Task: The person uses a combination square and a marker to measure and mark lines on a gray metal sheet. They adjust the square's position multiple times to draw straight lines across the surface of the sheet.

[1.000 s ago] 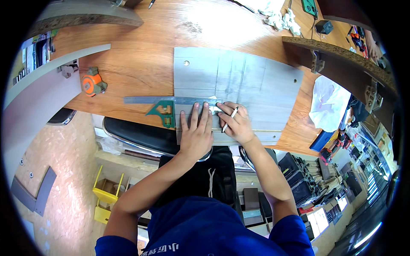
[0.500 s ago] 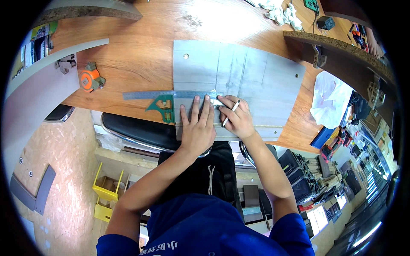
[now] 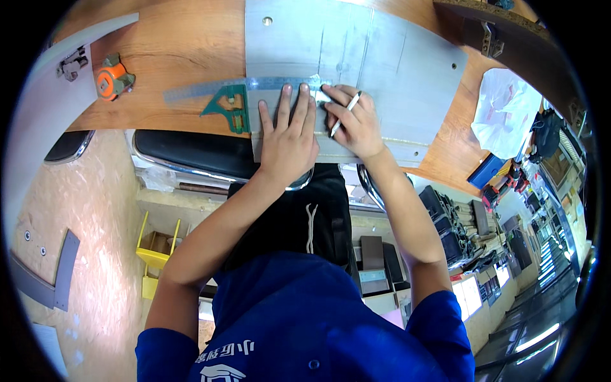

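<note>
A grey panel (image 3: 394, 83) lies on the wooden table, its near edge reaching past the table's edge. Across it rests a combination square with a steel rule (image 3: 261, 83) and a green head (image 3: 237, 109); the head sits against the panel's left edge. My left hand (image 3: 289, 134) lies flat on the panel, fingers spread, fingertips at the rule. In my right hand (image 3: 358, 124) a white pen (image 3: 347, 113) is held, slanting with its dark tip toward me. That hand rests on the panel by the rule's right end, index fingertip near it.
An orange tape measure (image 3: 113, 79) stands on the table at left. To the right are a white plastic bag (image 3: 506, 111) and a blue box (image 3: 485, 170). Upright boards with hinges flank both sides. A black chair (image 3: 191, 155) sits under the table's near edge.
The view has tilted, so table, panel and hands sit higher in the picture. Against the panel, both hands, the square and the pen look nearly unmoved.
</note>
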`<control>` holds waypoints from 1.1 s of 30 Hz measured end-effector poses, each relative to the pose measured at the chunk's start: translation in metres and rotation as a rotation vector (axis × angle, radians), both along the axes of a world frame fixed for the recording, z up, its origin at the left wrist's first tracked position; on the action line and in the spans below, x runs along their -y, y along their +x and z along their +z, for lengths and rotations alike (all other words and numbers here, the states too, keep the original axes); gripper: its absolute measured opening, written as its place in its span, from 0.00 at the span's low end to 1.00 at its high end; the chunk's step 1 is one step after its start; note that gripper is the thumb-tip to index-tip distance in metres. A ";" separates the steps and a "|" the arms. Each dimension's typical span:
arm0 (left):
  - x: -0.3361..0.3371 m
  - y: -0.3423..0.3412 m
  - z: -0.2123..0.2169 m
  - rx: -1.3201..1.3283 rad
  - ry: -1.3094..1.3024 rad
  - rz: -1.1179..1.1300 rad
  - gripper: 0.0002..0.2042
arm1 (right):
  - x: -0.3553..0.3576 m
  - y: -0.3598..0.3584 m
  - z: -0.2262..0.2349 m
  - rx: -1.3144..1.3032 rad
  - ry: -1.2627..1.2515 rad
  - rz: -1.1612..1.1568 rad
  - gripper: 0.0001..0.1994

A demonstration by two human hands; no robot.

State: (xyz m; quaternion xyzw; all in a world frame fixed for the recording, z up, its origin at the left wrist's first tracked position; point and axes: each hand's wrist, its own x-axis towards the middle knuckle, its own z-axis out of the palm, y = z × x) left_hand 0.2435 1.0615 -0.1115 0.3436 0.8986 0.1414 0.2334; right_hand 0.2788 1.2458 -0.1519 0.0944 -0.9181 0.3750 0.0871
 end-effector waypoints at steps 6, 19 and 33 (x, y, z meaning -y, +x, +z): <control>0.001 0.002 -0.001 0.002 0.004 0.002 0.34 | -0.001 0.001 0.001 -0.001 0.005 0.004 0.15; 0.001 0.003 -0.003 -0.014 -0.017 -0.010 0.34 | 0.002 0.004 -0.002 0.022 0.011 -0.030 0.15; -0.001 0.005 -0.001 -0.009 -0.032 -0.017 0.34 | 0.001 0.003 0.000 0.023 0.004 -0.034 0.14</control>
